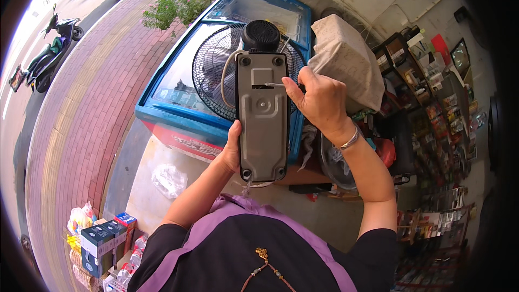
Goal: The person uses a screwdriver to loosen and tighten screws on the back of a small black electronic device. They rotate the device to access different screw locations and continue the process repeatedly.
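Observation:
A desk fan lies with the grey underside of its base (pixel 263 124) turned toward me, a small rubber foot in each corner. Beyond the base show its black motor housing (pixel 260 35) and round wire grille (pixel 212 70). My left hand (pixel 232 146) is closed on the base's left edge, its thumb along the side and the other fingers hidden behind. Pinched in my right hand (pixel 324 97) is a thin screwdriver (pixel 274 85), its metal shaft pointing left to the dark slot in the base. Most of its handle is hidden by my fingers. A pale cord (pixel 224 78) loops beside the base.
Under the fan stands a blue-framed, glass-topped chest freezer (pixel 148 109). To its right are a cloth-covered object (pixel 346 57) and a bin (pixel 338 165). Crowded shelves (pixel 432 108) line the right wall. Boxes (pixel 102 240) are at lower left, and scooters (pixel 48 54) stand along the paving.

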The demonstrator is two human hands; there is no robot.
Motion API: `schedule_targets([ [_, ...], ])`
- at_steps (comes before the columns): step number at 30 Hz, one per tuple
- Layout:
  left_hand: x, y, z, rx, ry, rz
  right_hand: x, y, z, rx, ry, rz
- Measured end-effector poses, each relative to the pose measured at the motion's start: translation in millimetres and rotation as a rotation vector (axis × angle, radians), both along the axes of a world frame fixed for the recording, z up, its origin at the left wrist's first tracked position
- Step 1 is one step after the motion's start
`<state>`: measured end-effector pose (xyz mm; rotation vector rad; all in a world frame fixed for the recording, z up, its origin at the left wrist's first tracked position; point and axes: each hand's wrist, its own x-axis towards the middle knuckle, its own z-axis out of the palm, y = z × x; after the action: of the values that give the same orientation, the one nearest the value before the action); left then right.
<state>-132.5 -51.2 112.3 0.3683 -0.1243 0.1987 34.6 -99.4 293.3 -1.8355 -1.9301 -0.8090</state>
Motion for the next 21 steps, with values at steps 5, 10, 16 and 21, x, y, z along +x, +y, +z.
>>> schedule_targets([
  [5, -5, 4, -8, 0.141, 0.108, 0.038, 7, 4, 39, 0.012, -0.121, -0.091],
  [10, -6, 0, -6, 0.108, 0.113, 0.001, 8, 34, 63, -0.028, -0.395, 0.048],
  [16, -13, -3, 11, 0.134, 0.126, -0.059, -4, 40, 59, -0.161, -0.449, -0.091],
  [21, -15, -1, 16, 0.17, 0.167, -0.12, -30, 39, 61, -0.215, -0.589, -0.235],
])
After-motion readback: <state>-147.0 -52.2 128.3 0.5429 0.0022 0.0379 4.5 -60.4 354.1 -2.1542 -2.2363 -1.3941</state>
